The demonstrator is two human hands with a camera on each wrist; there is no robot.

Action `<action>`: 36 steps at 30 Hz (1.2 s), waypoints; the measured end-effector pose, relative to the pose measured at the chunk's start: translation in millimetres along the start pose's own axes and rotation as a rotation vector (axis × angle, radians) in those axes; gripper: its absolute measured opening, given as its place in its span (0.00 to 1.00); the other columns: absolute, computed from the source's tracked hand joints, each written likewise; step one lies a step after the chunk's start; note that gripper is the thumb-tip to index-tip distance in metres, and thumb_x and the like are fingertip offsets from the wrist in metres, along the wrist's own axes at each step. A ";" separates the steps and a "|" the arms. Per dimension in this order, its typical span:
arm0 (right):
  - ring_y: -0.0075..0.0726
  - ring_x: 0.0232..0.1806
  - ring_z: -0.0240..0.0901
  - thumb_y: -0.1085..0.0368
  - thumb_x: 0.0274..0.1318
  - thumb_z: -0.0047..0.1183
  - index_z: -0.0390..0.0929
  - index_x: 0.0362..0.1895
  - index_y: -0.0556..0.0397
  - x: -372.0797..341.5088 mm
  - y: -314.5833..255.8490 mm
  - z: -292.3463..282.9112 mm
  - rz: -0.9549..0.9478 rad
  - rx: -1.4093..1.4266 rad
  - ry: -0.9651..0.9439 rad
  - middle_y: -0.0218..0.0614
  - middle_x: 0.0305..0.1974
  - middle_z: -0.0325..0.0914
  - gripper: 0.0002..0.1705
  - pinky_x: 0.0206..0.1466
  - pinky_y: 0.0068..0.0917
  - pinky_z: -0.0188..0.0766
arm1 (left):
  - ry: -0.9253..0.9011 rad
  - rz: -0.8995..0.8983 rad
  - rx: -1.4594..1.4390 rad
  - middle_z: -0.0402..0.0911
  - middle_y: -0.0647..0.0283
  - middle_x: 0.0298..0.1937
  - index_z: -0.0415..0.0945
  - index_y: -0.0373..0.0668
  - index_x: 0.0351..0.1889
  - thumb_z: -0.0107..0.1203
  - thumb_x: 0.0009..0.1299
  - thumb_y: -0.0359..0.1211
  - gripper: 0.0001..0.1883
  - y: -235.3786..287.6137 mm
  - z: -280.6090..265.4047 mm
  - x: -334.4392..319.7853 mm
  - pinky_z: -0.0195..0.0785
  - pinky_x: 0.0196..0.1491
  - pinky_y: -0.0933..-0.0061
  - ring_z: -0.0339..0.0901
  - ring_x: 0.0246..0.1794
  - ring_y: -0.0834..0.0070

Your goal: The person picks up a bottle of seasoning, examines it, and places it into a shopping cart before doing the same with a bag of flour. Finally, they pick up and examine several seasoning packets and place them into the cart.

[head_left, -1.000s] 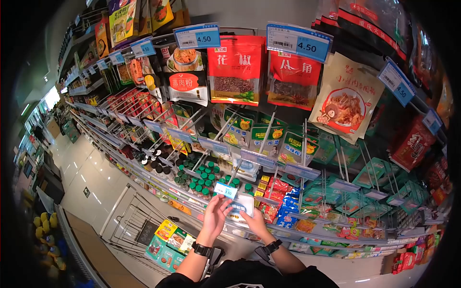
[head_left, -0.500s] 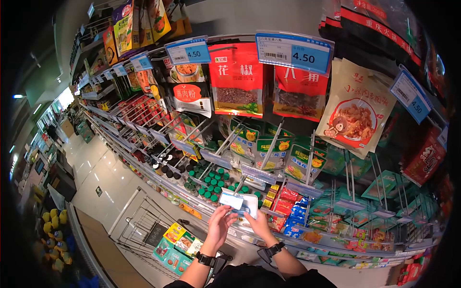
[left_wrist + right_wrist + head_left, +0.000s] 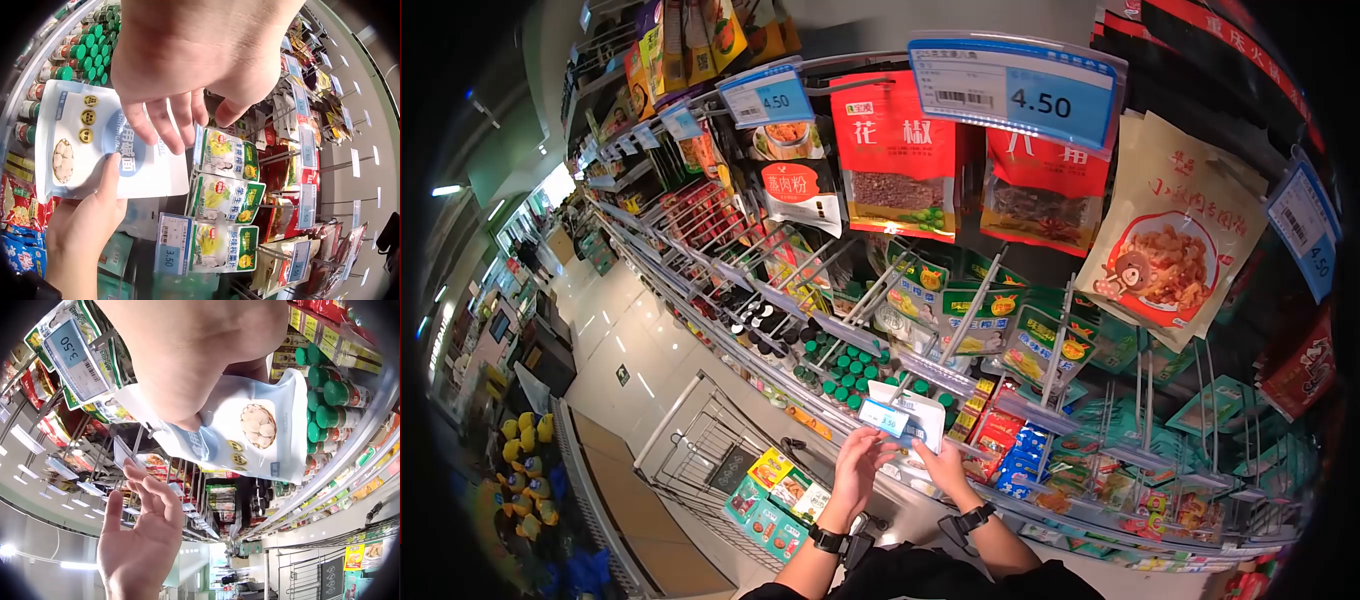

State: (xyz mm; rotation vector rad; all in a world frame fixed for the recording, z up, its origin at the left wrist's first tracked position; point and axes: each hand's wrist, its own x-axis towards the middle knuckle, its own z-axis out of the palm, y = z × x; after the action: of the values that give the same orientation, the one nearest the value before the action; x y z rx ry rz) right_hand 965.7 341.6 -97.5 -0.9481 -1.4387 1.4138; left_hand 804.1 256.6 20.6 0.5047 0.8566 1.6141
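White and pale blue, the packet (image 3: 921,410) is pinched by the right hand (image 3: 945,470) beside the wide-open left hand (image 3: 857,468), its oval picture (image 3: 63,160) (clear only in the wrist views) pointing toward green-capped jars (image 3: 76,52), long axis sideways in the left wrist view.

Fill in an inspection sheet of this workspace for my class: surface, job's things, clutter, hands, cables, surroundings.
Surface: no tabletop seen; packet held before hanging food packets.
Job's things: white-and-blue packet; small price tag.
Clutter: green-lidded jars crowded nearby.
Hands: right hand grips the packet, thumb across its front; left hand open near the tag, contact unclear.
Cables: nothing seen.
Surroundings: shopping cart holding packets; shiny tiled floor.
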 end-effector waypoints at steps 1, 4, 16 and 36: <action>0.20 0.42 0.76 0.63 0.66 0.60 0.79 0.52 0.62 1.9 5.8 -2.0 -0.059 -0.049 0.003 0.31 0.43 0.84 0.16 0.46 0.24 0.74 | -0.001 -0.001 0.004 0.79 0.58 0.54 0.72 0.41 0.53 0.52 0.76 0.36 0.13 -1.7 0.9 0.9 0.73 0.56 0.65 0.80 0.53 0.64; 0.21 0.42 0.76 0.62 0.66 0.60 0.79 0.52 0.60 5.9 -9.8 -2.2 -0.053 0.051 0.031 0.31 0.42 0.84 0.16 0.46 0.25 0.74 | 0.031 -0.001 -0.006 0.80 0.58 0.53 0.72 0.44 0.50 0.52 0.75 0.35 0.10 -2.7 4.6 1.0 0.74 0.56 0.66 0.80 0.53 0.64; 0.27 0.45 0.78 0.61 0.63 0.63 0.79 0.52 0.62 92.4 -9.8 -24.4 -0.114 -0.082 0.288 0.38 0.46 0.85 0.20 0.54 0.28 0.72 | 0.119 0.049 0.063 0.81 0.53 0.57 0.72 0.44 0.50 0.52 0.76 0.36 0.10 0.2 -11.7 -20.9 0.73 0.55 0.67 0.81 0.51 0.67; 0.28 0.41 0.79 0.63 0.64 0.58 0.80 0.52 0.59 -39.0 103.1 -7.0 0.261 -0.258 -0.050 0.38 0.43 0.83 0.15 0.45 0.26 0.74 | 0.542 -0.248 1.116 0.85 0.51 0.48 0.78 0.36 0.50 0.62 0.68 0.44 0.22 -100.9 -293.0 -171.5 0.73 0.56 0.64 0.83 0.51 0.59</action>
State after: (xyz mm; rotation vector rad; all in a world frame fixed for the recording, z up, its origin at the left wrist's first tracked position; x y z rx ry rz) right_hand 978.6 313.2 -203.5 -1.3108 -1.6073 1.4680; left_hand 695.1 21.3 -220.5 0.6775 2.1544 0.9176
